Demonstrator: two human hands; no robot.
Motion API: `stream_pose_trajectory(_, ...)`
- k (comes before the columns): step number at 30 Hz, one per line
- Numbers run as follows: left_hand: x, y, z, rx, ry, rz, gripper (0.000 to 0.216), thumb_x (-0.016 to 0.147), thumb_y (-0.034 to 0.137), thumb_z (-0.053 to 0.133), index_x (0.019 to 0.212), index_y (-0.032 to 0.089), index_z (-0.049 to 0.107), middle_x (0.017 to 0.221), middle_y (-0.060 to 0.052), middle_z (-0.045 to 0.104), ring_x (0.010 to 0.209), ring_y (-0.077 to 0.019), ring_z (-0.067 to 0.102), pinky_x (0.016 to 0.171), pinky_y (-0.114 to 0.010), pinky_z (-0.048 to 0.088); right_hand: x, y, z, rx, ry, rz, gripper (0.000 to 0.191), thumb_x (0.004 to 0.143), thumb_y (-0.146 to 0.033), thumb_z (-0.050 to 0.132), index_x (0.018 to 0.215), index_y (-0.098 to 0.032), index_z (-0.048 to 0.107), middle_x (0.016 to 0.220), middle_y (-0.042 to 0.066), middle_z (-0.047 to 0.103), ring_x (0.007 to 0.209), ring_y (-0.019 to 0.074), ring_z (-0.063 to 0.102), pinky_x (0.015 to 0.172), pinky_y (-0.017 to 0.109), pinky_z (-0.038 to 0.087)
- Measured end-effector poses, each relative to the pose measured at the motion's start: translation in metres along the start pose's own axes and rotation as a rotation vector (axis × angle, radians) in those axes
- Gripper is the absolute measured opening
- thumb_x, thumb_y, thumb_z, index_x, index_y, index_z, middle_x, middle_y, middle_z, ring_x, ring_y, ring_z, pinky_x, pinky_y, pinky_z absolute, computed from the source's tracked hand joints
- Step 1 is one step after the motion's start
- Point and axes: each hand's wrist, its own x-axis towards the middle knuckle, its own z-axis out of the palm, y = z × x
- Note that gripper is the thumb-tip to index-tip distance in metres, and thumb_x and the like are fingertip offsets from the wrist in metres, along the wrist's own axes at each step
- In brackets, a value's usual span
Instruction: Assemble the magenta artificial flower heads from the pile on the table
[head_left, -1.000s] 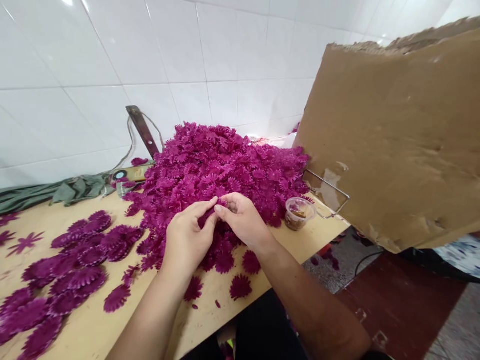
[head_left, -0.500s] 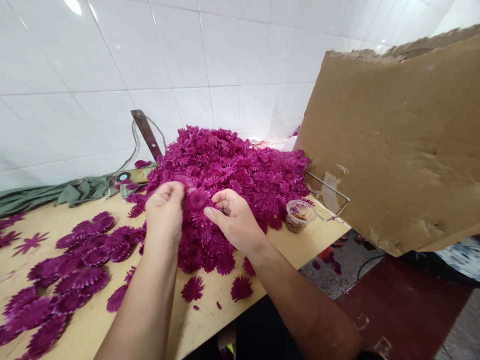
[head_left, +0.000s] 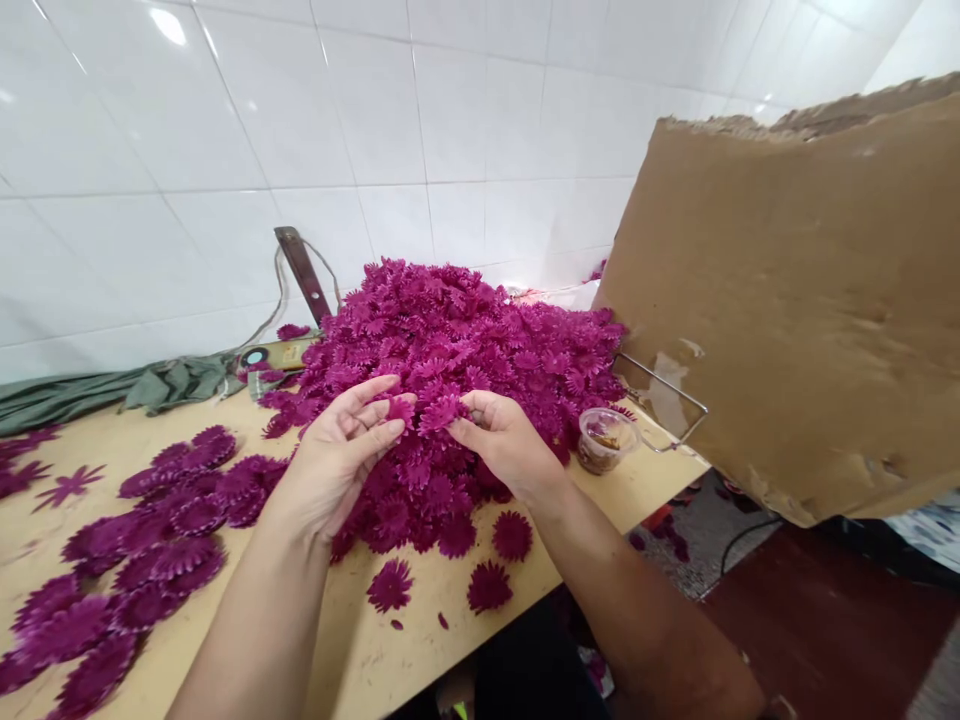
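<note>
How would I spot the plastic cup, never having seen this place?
Find the big cardboard at right. Just left of it, beside the magenta pile, sits the cup. Unlike both, it is see-through and holds something brown.

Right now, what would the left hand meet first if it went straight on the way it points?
Probably the flower pinched by the right hand; depth is unclear, so the pile behind might come first instead.
</note>
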Motion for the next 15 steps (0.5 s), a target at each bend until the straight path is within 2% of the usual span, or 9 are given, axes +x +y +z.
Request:
stream_pose_trajectory(2, -0.001, -0.001, 0.001, 0.036, -0.058, -0.017, 0.061, 0.048, 0.014, 0.079, 0.106, 0.019, 0.06, 0.086, -0.004, 0.069, 0.088, -0.015, 0.064, 0.072, -0.019, 0.051, -0.001, 0.0, -0.001, 0.007, -0.025, 0.001, 0.024, 0.062, -0.036, 0.069, 0.069, -0.018, 0.055, 0.062, -0.004, 0.055, 0.059, 0.0087, 0.05, 0.063, 0.025, 0.042)
stream_pose_trajectory(4, -0.002, -0.001, 0.001, 0.069, -0.086, -0.023, 0.065, 0.048, 0.017, 0.08, 0.109, 0.018, 0.058, 0.088, -0.006, 0.07, 0.09, -0.0175, 0.064, 0.073, -0.023, 0.051, -0.002, -0.003, -0.002, 0.029, -0.068, -0.023, 0.022, 0.065, -0.036, 0.067, 0.071, -0.018, 0.055, 0.065, -0.003, 0.055, 0.061, 0.0089, 0.051, 0.066, 0.026, 0.043)
stream_pose_trajectory(7, -0.002, 0.0, 0.003, 0.115, -0.071, -0.014, 0.061, 0.045, 0.02, 0.08, 0.104, 0.017, 0.061, 0.077, -0.004, 0.069, 0.074, -0.0161, 0.065, 0.068, -0.025, 0.052, -0.004, -0.008, -0.004, 0.09, -0.133, -0.073, 0.024, 0.065, -0.038, 0.068, 0.071, -0.019, 0.054, 0.069, -0.004, 0.056, 0.067, 0.0093, 0.052, 0.073, 0.026, 0.043)
stream_pose_trajectory(10, 0.0, -0.002, 0.002, 0.164, -0.031, 0.01, 0.047, 0.045, 0.025, 0.08, 0.088, 0.016, 0.065, 0.061, 0.001, 0.062, 0.058, -0.0124, 0.059, 0.06, -0.025, 0.05, -0.006, -0.01, -0.004, 0.105, -0.178, -0.041, 0.027, 0.061, -0.036, 0.072, 0.071, -0.019, 0.054, 0.067, -0.004, 0.055, 0.065, 0.0089, 0.051, 0.07, 0.025, 0.042)
stream_pose_trajectory(13, 0.009, -0.006, -0.004, 0.318, 0.016, 0.095, 0.037, 0.051, 0.034, 0.075, 0.082, 0.017, 0.064, 0.06, 0.001, 0.059, 0.057, -0.0135, 0.056, 0.062, -0.029, 0.049, -0.006, -0.009, -0.002, 0.1, -0.144, 0.025, 0.028, 0.058, -0.03, 0.075, 0.068, -0.018, 0.052, 0.062, -0.005, 0.053, 0.061, 0.0082, 0.049, 0.064, 0.024, 0.041)
stream_pose_trajectory(15, 0.015, -0.008, -0.008, 0.557, 0.083, 0.218, 0.039, 0.057, 0.037, 0.07, 0.091, 0.018, 0.064, 0.069, -0.002, 0.06, 0.068, -0.0183, 0.058, 0.072, -0.036, 0.049, -0.003, -0.007, -0.001, 0.09, -0.077, 0.049, 0.027, 0.058, -0.028, 0.074, 0.068, -0.018, 0.051, 0.058, -0.007, 0.05, 0.056, 0.0073, 0.046, 0.059, 0.023, 0.039)
